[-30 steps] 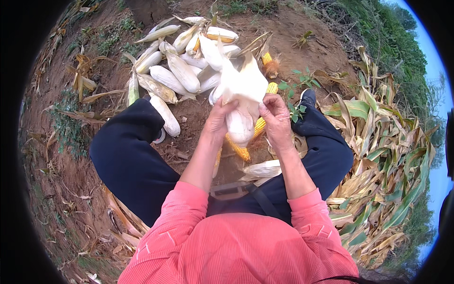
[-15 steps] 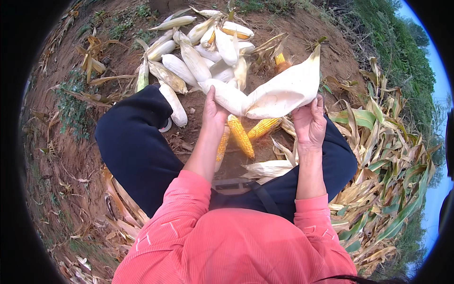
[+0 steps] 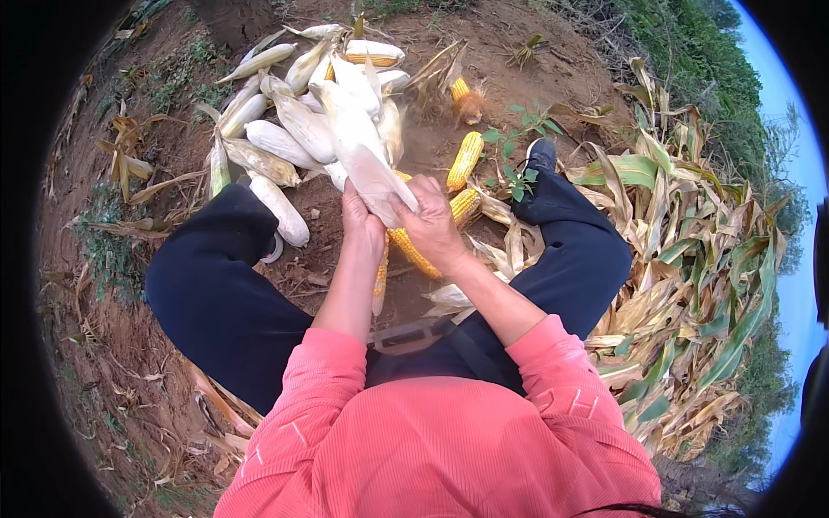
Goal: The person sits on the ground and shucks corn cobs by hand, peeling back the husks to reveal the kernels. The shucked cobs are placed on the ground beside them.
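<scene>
Between my legs, my left hand (image 3: 363,217) is closed round the base of a corn ear in a pale husk (image 3: 367,168). My right hand (image 3: 430,226) grips the same husk close beside it, thumb against the white leaf. The ear slants up and away from me, its far end overlapping a pile of ears in whitish husks (image 3: 281,144). Just below and beyond the hands lie bare yellow corn cobs (image 3: 466,161), partly hidden by my right hand. Whether kernels show inside the held husk cannot be seen.
A large heap of dry husks and leaves (image 3: 656,285) spreads along my right side. My dark-trousered legs (image 3: 216,285) are bent to both sides, with a shoe (image 3: 541,155) beyond the right knee. Reddish soil (image 3: 112,345) and small green plants (image 3: 518,177) surround the corn.
My right hand has moved left, next to my left hand. The wide husk leaf, earlier stretched out to the right, is now gathered narrow along the ear. The view has shifted slightly.
</scene>
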Motion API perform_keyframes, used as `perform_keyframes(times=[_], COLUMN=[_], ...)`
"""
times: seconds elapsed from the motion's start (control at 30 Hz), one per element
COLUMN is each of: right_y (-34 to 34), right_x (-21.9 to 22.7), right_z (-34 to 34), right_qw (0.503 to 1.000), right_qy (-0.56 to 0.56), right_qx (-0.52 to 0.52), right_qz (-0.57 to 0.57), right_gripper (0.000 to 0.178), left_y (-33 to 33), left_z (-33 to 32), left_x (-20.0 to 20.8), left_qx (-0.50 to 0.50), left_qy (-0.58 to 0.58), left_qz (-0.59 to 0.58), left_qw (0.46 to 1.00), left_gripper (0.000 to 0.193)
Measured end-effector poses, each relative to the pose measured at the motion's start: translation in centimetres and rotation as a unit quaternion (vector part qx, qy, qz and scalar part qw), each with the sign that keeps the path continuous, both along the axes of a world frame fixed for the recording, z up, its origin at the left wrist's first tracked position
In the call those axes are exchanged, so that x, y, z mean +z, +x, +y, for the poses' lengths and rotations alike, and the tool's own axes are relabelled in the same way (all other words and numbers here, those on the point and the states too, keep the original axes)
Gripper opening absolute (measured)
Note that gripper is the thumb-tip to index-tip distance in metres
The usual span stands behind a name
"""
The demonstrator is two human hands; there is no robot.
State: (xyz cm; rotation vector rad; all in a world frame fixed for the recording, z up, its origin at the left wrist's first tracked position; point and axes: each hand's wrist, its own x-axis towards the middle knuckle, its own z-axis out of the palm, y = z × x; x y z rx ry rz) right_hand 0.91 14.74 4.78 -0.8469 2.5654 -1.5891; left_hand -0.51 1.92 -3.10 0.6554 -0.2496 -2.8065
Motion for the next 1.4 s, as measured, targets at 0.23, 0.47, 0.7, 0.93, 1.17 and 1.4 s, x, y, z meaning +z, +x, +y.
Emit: perform_keyframes(times=[0.23, 0.47, 0.7, 0.93, 1.17, 1.4], right_y=[1.3, 1.2, -8.3, -6.7, -3.0, -1.4], right_x=[-0.3, 3.7, -7.7, -14.6, -1.8, -2.0], right_z=[-1.2, 0.5, 8.7, 10.2, 2.9, 1.0], right_qw=[0.965, 0.572, 0.890, 0.835, 0.807, 0.920], right_qy=[-0.220, -0.581, -0.208, 0.436, -0.280, -0.190], right_qx=[0.093, 0.142, -0.228, -0.260, 0.088, 0.021], right_qz=[-0.109, -0.562, -0.334, -0.214, -0.512, -0.342], right_gripper=[0.017, 0.014, 0.031, 0.064, 0.088, 0.077], left_y=[1.4, 1.1, 1.2, 1.2, 0.7, 0.1], left_z=[0.6, 1.1, -2.7, -1.7, 0.3, 0.3], left_x=[-4.6, -0.2, 0.0, 3.4, 3.8, 5.2], left_qx=[-0.076, -0.178, -0.064, -0.069, -0.128, -0.136], left_qy=[-0.172, 0.000, -0.083, -0.117, -0.181, -0.280], left_qz=[0.060, 0.164, 0.046, 0.056, 0.078, 0.089], left_qw=[0.980, 0.970, 0.993, 0.989, 0.972, 0.946], left_gripper=[0.036, 0.058, 0.050, 0.051, 0.059, 0.049])
